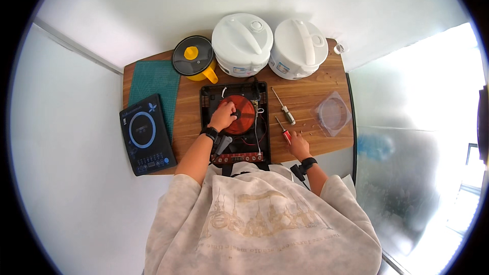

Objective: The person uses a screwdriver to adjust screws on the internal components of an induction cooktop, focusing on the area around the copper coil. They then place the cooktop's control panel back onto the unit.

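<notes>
In front of me is the opened black base of an induction cooker (206, 104), with a round copper-red coil (247, 122) inside. My left hand (223, 116) reaches over the coil, its fingers bent together at the dark centre; what they pinch, if anything, is hidden. To the right of the base, my right hand (298, 145) is closed around the red handle of a screwdriver (286, 136), whose shaft points away from me over the table. A second screwdriver (288, 115) with a grey-green handle lies just beyond it. Several small screws (304, 125) are scattered nearby.
At left, the cooker's black glass top panel (147, 135) rests partly on a green cutting mat (145, 79). A yellow pot with a dark lid (191, 66), a white rice cooker (239, 46) and another white cooker (295, 51) line the back. A clear plastic dish (333, 114) sits at right.
</notes>
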### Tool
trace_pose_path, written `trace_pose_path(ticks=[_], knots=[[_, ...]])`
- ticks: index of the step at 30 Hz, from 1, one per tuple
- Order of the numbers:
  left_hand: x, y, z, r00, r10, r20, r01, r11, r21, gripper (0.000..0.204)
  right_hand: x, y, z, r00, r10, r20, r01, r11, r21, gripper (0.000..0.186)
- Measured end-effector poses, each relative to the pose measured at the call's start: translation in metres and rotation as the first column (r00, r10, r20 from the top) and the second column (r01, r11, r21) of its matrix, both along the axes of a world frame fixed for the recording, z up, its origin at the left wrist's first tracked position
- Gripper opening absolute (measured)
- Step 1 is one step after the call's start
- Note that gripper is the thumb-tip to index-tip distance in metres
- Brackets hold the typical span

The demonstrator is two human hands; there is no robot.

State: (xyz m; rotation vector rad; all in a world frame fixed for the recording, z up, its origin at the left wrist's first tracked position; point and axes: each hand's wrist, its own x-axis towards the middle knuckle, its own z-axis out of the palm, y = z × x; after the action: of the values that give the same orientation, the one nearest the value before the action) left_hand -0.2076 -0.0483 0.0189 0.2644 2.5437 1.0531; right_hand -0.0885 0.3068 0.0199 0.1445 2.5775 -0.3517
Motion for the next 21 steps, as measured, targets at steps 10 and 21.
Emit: trace_pose_path(ticks=[10, 21], knots=[[-0.001, -0.002, -0.003, 0.999, -0.052, -0.003, 0.052, 0.998, 0.018, 0.053, -0.039, 0.000, 0.142, 0.922, -0.079, -0.380, -0.065, 0.934, -0.351, 0.034], [-0.002, -0.002, -0.005, 0.995, -0.084, 0.048, 0.086, 0.995, -0.046, 0.093, -0.131, -0.083, 0.152, 0.842, 0.058, -0.537, -0.320, 0.855, -0.408, 0.024]])
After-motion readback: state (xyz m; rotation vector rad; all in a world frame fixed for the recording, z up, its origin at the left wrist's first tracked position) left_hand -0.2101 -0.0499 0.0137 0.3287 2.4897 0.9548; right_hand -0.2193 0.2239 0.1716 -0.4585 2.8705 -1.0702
